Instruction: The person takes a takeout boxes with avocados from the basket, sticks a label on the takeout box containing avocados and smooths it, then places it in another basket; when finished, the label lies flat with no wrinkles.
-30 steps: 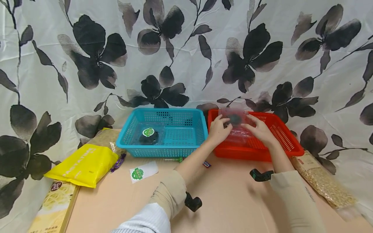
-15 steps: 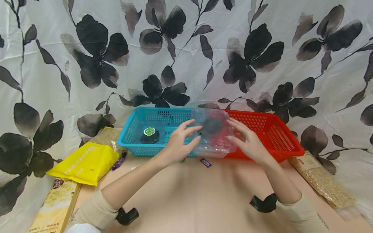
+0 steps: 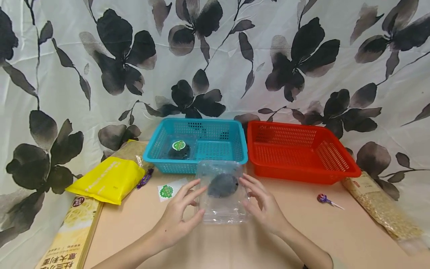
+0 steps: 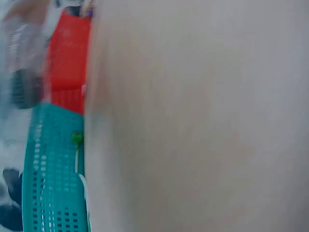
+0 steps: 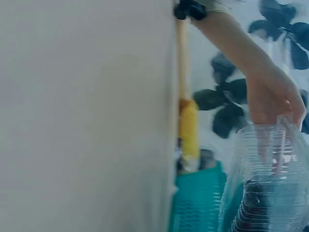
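In the head view, a clear plastic clamshell box (image 3: pixel 223 207) with a dark round item (image 3: pixel 223 185) inside is held up over the table's middle. My left hand (image 3: pixel 179 213) grips its left side. On the opposite side, my right hand (image 3: pixel 263 205) holds the box with thumb and fingers. The right wrist view shows the box's ribbed side (image 5: pixel 270 169) and the left hand (image 5: pixel 273 96) at its far end. A second clear box with a dark item and a green round sticker (image 3: pixel 179 145) sits in the blue basket (image 3: pixel 198 167).
The red basket (image 3: pixel 304 178) stands right of the blue one. On the left lie a yellow packet (image 3: pixel 107 179), a pasta box (image 3: pixel 74 231), a purple-wrapped candy (image 3: pixel 145 178) and a sticker sheet (image 3: pixel 171 189). A lollipop (image 3: pixel 323 198) and a grain bag (image 3: pixel 383 205) lie right.
Both hands have lifted the clear box out of the red basket and brought it left and toward me. The lollipop on the right has come into sight.
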Demonstrator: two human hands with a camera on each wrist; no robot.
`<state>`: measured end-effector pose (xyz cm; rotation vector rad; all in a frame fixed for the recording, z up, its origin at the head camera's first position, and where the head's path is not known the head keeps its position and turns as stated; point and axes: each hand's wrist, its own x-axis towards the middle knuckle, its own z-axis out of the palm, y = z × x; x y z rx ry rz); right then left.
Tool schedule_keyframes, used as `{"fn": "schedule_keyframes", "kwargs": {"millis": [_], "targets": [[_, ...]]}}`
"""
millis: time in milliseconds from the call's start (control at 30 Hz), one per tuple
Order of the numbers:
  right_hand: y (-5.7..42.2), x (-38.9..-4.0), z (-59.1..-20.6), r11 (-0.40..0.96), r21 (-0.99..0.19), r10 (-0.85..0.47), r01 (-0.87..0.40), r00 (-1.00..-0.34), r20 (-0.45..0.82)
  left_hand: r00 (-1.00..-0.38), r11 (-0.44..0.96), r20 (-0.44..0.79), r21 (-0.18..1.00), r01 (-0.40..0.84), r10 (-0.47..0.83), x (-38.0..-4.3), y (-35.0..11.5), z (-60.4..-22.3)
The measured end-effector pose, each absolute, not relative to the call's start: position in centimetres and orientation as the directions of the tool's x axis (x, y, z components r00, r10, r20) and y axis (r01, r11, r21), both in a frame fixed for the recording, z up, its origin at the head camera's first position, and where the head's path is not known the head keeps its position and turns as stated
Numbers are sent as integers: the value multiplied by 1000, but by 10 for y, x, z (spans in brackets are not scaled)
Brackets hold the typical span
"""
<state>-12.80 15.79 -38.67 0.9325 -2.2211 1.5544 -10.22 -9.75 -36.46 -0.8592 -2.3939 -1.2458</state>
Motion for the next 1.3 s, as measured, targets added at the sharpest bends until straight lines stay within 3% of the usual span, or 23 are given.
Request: {"fn": "schedule_keyframes", "kwargs": {"millis": [167,333,600,900,1000,1100,1300], "targets": [[152,-132,-405,208,-747,-341,-632,-762,550,-792,376,488,701,606,367,-113,-103,-389],[146,-131,-413,332,-705,-321,-627,-778,540,-822,336,428,764,551,376,-129,-103,-418],[142,-132,-425,372,-644,-328,-668,-744,583,-734,470,534,563,679,420,-139,-111,-442],[146,-129,-432,390,-687,-310,-613,-790,529,-717,449,495,561,695,491,-141,-119,-448],[151,-133,-438,336,-748,-306,-572,-818,487,-786,537,470,575,618,402,-146,-124,-445],[157,-141,-448,257,-807,-302,-532,-837,456,-862,677,452,562,474,229,-158,-138,-445],[162,-150,-462,169,-821,-320,-546,-818,478,-909,857,415,476,197,-21,-185,-176,-453]]}}
